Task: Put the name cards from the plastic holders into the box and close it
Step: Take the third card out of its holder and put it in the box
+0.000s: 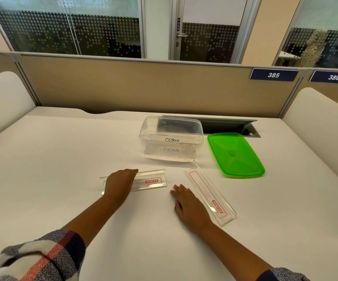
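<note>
A clear plastic box [149, 128] stands open on the white desk, with two white name cards [172, 145] inside, lettered "OSTRICH" and "SIGMA". Its green lid [235, 155] lies flat to the right of it. Two clear plastic holders lie in front of the box. My left hand [119, 184] rests over the left holder [151, 180], fingers curled on its top edge. My right hand [188, 203] lies flat on the desk beside the right holder [210, 191], which is angled and holds only a red-framed "GEMSON" insert.
A beige partition [143, 86] with number plates 385 and 386 closes the far side of the white desk [62, 159]. An open cable tray [231, 126] sits behind the box. White curved dividers [2, 102] rise at both sides.
</note>
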Demonstrator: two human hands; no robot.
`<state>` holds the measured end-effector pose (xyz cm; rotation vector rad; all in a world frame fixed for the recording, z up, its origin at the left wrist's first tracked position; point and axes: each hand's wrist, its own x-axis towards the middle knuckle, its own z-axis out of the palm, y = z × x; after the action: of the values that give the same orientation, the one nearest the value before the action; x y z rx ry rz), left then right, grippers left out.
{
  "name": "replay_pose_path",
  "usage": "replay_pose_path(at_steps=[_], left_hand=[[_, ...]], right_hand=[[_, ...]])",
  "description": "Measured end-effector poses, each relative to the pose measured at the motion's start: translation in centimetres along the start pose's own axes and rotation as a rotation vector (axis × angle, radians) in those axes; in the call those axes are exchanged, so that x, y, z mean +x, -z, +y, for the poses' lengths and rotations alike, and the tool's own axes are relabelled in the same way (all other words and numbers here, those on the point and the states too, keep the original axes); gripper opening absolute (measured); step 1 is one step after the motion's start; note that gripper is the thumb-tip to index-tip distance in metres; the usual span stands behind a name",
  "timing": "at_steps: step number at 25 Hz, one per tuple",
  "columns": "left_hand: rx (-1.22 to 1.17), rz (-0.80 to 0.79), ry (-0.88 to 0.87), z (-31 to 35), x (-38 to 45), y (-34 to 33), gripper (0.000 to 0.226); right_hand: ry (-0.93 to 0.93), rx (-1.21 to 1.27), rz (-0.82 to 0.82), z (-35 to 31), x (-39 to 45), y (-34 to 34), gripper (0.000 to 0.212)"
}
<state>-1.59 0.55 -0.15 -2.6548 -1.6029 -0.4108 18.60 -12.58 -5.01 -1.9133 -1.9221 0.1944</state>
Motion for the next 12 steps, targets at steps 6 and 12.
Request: replay_pose_path(at_steps=[6, 12], left_hand=[[0.112, 0.120, -0.181, 0.3, -2.4, 0.3, 0.047], [0.104, 0.208, -0.225, -0.1, -2.7, 0.2, 0.046]], right_hand=[[-0.010, 0.009, 0.003, 0.0, 0.1, -0.3, 0.043], [-0.008, 0.007, -0.002, 0.0, 0.1, -0.1, 0.043]])
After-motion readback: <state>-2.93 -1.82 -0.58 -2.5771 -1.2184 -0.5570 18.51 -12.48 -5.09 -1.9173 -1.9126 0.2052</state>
